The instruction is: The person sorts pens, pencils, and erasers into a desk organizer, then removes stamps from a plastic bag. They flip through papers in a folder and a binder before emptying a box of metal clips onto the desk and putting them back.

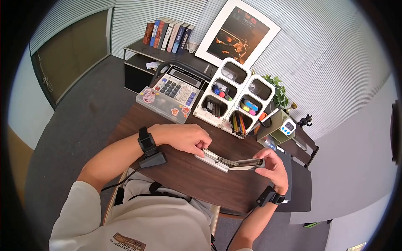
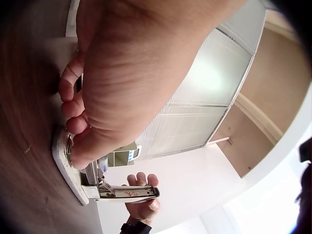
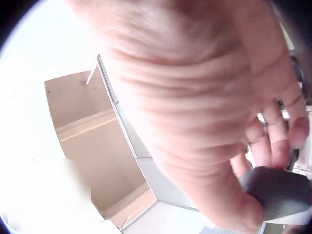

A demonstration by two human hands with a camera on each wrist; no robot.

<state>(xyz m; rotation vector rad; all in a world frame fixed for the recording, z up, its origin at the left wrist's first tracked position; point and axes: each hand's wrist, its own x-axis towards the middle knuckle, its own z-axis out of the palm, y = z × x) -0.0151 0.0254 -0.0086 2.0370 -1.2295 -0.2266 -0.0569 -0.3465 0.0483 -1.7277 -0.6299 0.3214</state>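
A stapler (image 1: 216, 162) lies opened out wide near the middle of the brown table. The left hand (image 1: 184, 139) pinches the end of its base, thumb and fingertips at the metal part; the left wrist view shows this hand (image 2: 126, 73) close over the base (image 2: 68, 168). The right hand (image 1: 274, 167) grips the dark, rounded end of the raised upper arm (image 1: 247, 165), thumb below and fingers above. In the right wrist view the right hand (image 3: 195, 97) curls round that dark end (image 3: 278, 192).
Behind the hands stand a white pen organizer (image 1: 209, 119) with pens and markers, a calculator (image 1: 178, 85) and a clear case with stickers (image 1: 161, 104). At the right are a green box with a small timer (image 1: 288, 126) and a dark flat item (image 1: 284, 163).
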